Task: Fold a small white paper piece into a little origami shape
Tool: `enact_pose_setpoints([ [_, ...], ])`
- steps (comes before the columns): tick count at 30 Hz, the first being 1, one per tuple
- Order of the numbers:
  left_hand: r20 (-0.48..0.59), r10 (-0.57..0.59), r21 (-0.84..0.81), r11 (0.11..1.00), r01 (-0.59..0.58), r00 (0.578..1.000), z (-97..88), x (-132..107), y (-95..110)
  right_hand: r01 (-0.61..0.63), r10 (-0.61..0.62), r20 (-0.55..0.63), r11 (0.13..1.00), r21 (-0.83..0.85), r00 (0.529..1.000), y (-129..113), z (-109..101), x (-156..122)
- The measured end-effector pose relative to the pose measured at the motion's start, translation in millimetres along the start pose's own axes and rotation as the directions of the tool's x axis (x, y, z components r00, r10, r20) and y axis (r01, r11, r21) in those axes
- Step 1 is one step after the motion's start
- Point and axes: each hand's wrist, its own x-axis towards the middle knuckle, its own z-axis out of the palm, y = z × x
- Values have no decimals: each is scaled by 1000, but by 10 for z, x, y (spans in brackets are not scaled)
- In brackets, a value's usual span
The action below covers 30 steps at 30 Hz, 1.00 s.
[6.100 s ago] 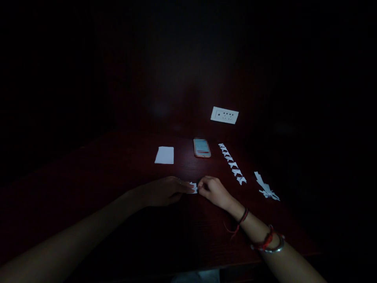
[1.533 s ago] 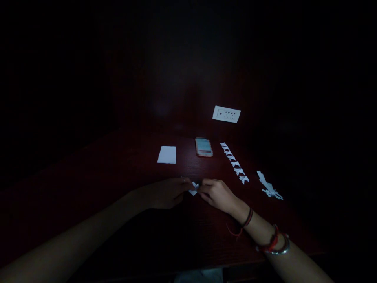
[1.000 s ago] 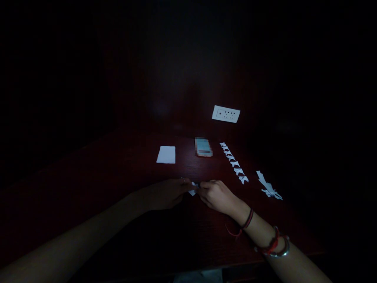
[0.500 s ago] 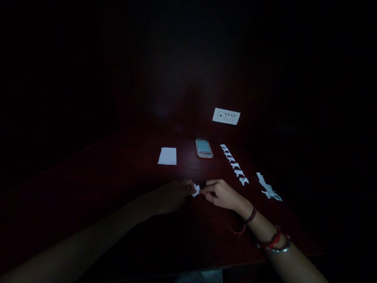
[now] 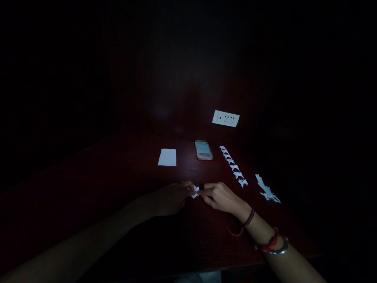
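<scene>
A small folded piece of white paper (image 5: pixel 196 189) lies at the front middle of the dark red table, between both hands. My left hand (image 5: pixel 172 198), with a ring on one finger, is closed on its left side, fingertips pressing the paper. My right hand (image 5: pixel 219 196) meets it from the right; the index finger reaches onto the paper and the other fingers are curled. The fingertips cover part of the folds. Beyond the right hand runs a slanting row of several similar folded paper pieces (image 5: pixel 235 168).
A stack of white paper squares (image 5: pixel 167 157) lies behind the left hand. A phone with a blurred screen (image 5: pixel 203 150) is to its right. Loose paper strips (image 5: pixel 266 189) lie at the right. A socket plate (image 5: pixel 226 118) is on the back wall. The surroundings are very dark.
My right index finger has stretched out and come onto the folded paper from its right edge. The left hand has barely moved. The view has shifted slightly.
</scene>
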Motion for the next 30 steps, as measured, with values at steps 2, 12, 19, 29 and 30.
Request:
enact_pose_setpoints([
  [2, 8, -9, 4, 1000, 9, 1000, -5, -2, 10, 6, -6, 1, 1000, -6, 1000, -6, -8, 5],
  [12, 12, -1, 43, 999, 1, 1000, -49, -15, 38, 16, -16, -24, 1000, 13, 1000, 2, 27, -6],
  [19, 7, 10, 85, 996, -11, 1000, -34, -8, 22, 16, -16, -24, 1000, 14, 1000, 16, 43, 3],
  [29, -19, -10, 111, 994, 12, 1000, 119, 14, -88, 18, -18, -13, 999, 35, 1000, 23, 32, 5],
  [30, -22, -8, 103, 995, 10, 1000, 123, 15, -94, 17, -17, -13, 999, 36, 1000, 25, 36, 4],
])
